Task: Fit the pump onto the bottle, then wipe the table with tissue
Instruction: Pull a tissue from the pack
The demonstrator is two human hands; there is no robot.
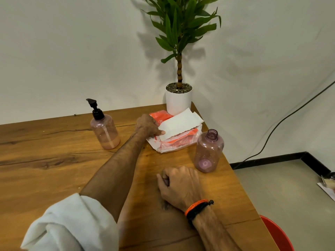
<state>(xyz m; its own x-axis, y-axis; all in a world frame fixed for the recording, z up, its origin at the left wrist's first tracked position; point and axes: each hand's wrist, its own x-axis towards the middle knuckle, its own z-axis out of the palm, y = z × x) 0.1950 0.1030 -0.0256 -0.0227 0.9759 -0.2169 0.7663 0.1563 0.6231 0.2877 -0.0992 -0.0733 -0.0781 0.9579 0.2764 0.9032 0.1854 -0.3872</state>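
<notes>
A pink see-through bottle with a black pump fitted on top stands upright at the back left of the wooden table. A second pink bottle, open-necked with no pump, stands near the table's right edge. Between them lies an orange and white tissue packet with a white tissue sticking out. My left hand reaches across and pinches the near end of that tissue. My right hand rests on the table in front of the open bottle, fingers curled, holding nothing that I can see.
A potted plant in a white pot stands at the table's back right corner, just behind the tissue packet. The table's right edge drops to a grey floor, where a black cable runs down the wall. A red object sits low right.
</notes>
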